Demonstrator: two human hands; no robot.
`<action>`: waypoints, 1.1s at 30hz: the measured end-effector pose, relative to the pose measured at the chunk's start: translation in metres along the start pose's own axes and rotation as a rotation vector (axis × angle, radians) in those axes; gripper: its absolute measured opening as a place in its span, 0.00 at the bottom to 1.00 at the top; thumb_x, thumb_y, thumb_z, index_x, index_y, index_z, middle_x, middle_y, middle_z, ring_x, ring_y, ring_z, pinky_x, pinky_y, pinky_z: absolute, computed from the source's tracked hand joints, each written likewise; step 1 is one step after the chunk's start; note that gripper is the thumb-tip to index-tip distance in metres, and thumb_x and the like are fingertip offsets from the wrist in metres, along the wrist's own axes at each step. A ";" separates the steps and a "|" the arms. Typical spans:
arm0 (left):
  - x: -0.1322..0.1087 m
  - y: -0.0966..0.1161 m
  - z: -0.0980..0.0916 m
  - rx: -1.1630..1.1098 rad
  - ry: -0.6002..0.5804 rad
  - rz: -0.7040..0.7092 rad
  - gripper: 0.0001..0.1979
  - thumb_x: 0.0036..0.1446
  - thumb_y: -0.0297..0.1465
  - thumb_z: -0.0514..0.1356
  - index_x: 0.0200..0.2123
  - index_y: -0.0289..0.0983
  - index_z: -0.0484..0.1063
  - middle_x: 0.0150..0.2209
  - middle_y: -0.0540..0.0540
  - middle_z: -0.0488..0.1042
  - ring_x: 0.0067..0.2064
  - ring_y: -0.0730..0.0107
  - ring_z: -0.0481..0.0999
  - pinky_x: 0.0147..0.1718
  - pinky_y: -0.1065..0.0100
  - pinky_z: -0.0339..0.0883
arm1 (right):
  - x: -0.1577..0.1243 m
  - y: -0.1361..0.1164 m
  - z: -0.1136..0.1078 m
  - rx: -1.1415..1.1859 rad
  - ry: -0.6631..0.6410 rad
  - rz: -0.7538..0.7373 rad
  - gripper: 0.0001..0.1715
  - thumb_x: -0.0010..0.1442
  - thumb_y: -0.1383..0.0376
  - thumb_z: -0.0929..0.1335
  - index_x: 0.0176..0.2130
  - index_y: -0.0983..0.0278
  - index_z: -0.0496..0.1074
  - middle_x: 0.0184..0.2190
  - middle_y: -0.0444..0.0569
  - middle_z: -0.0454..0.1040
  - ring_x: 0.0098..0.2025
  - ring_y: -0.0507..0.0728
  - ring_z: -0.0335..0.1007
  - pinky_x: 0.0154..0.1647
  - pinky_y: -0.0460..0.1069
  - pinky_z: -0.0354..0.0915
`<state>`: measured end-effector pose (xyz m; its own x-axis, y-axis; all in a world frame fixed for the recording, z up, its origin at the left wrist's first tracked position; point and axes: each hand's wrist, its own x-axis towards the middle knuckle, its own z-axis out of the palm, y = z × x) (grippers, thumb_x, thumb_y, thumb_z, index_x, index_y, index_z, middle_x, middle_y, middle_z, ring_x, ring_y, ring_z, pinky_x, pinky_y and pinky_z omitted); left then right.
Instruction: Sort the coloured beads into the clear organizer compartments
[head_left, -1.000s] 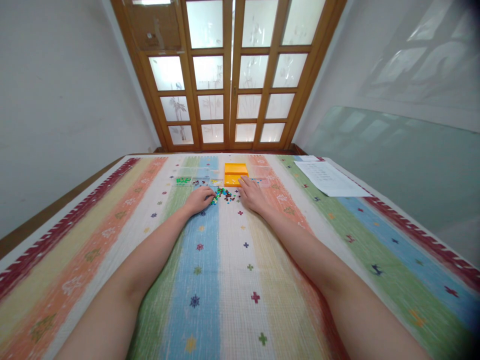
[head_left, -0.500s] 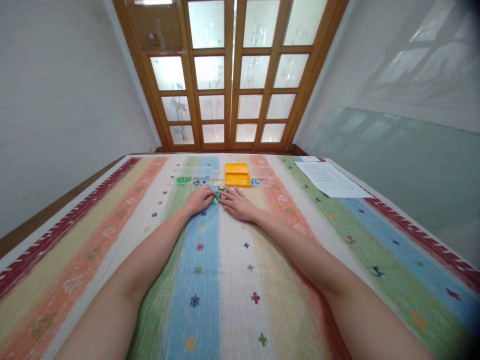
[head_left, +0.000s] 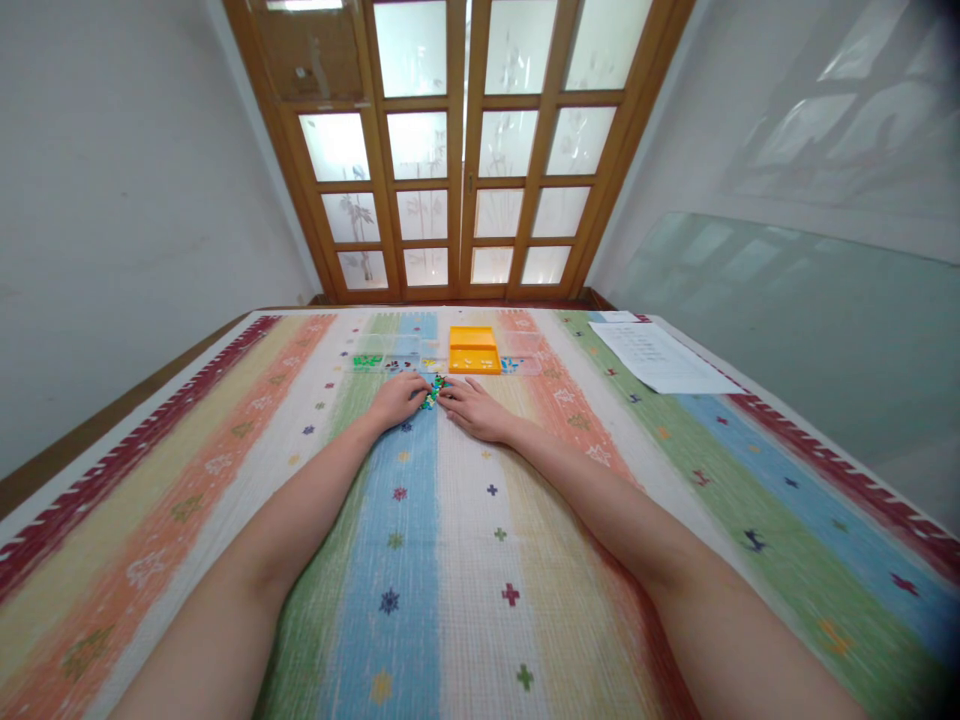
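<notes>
A small heap of tiny mixed pieces, green, blue, yellow and dark, lies on the striped cloth between my two hands. My left hand rests at the heap's left side, its fingers curled in and closed at the pieces; what they pinch is too small to make out. On the right side, my right hand lies low over the cloth with fingers stretched toward the heap, their tips touching or nearly touching its edge. Nothing shows in its grasp.
Behind the hands an orange case stands with its lid up and pale bits inside. Clear trays beside it hold green pieces, dark pieces, yellow pieces and blue pieces. Printed paper lies at the far right.
The fingers of my right hand have drawn back slightly from over the heap and closer together, so more of the pieces show. My left hand has hardly moved.
</notes>
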<state>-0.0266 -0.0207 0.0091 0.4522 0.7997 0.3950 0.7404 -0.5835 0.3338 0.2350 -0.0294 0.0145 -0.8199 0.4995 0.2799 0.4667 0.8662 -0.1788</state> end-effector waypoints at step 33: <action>0.000 -0.001 0.001 -0.011 0.006 0.007 0.12 0.67 0.30 0.57 0.44 0.42 0.82 0.46 0.44 0.80 0.52 0.60 0.77 0.56 0.58 0.70 | 0.001 0.005 0.005 0.026 0.010 0.028 0.26 0.75 0.61 0.62 0.69 0.56 0.67 0.65 0.56 0.69 0.72 0.63 0.57 0.74 0.68 0.48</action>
<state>-0.0269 -0.0206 0.0084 0.4546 0.7945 0.4027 0.7315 -0.5909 0.3401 0.2347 -0.0250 0.0095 -0.8032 0.5239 0.2836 0.4805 0.8511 -0.2115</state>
